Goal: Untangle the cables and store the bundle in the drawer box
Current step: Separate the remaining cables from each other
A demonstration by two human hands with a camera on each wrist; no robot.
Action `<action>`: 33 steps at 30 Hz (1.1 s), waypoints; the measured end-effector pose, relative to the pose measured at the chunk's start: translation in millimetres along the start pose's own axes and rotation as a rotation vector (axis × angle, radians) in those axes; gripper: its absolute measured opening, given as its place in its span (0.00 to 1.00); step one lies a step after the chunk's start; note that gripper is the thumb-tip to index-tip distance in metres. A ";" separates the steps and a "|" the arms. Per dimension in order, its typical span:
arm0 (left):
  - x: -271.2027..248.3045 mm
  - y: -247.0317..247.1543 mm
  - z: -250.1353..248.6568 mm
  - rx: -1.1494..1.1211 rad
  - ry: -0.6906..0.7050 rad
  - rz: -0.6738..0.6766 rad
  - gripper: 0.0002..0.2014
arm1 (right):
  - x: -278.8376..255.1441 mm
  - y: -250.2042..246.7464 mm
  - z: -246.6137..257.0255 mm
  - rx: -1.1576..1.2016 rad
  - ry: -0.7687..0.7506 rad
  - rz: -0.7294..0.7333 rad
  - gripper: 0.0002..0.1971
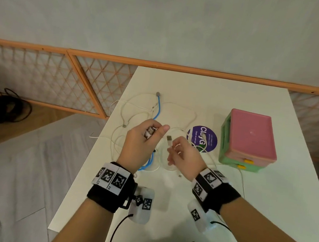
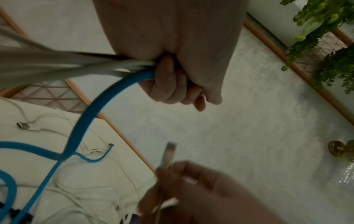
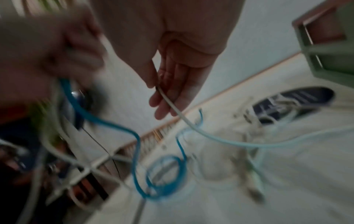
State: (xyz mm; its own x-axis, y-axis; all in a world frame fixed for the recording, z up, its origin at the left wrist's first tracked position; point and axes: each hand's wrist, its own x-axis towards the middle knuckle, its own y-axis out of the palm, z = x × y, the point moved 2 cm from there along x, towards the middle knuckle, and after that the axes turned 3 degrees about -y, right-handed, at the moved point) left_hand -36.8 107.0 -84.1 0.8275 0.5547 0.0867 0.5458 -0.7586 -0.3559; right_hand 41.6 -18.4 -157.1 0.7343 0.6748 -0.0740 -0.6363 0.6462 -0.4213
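Several white cables [image 1: 178, 107] and one blue cable [image 1: 158, 108] lie tangled on the white table [image 1: 204, 205]. My left hand [image 1: 147, 135] is raised above the tangle, its fist gripping a bunch of cable ends with metal plugs; the blue cable [image 2: 86, 115] and white cables [image 2: 57, 63] run out of that fist. Just to its right, my right hand [image 1: 179, 149] pinches a white cable [image 3: 172, 106] below its USB plug [image 1: 169, 138]. The drawer box [image 1: 249, 139], pink on top with green sides and yellow handles, stands at the table's right with its drawers closed.
A round purple sticker [image 1: 202, 138] lies between the hands and the box. One white cable [image 1: 242, 180] trails past the box's front. An orange lattice rail [image 1: 79, 80] runs behind the table. Dark cords [image 1: 1, 108] lie on the floor at left.
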 end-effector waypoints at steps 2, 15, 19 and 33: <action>0.4 4.9 -6.2 -0.077 -0.024 0.001 0.07 | -7.0 -14.9 24.3 0.196 -0.052 -0.072 0.06; 11.3 -4.0 -47.9 -0.398 0.056 -0.133 0.16 | -38.4 -32.1 29.9 0.103 -0.253 0.060 0.03; 26.4 -54.2 -61.5 -0.743 0.099 -0.172 0.13 | -43.3 -59.3 -10.3 -0.197 -0.152 0.153 0.15; 22.9 -27.8 -88.0 0.039 0.229 -0.085 0.13 | -29.8 -123.1 71.4 -0.231 -0.362 0.004 0.11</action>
State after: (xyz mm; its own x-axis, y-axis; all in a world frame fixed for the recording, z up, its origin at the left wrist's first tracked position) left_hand -21.5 110.7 9.6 0.7895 0.5206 0.3250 0.6129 -0.6960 -0.3740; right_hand 81.2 -92.6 -38.5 0.5757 0.7850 0.2286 -0.5389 0.5746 -0.6159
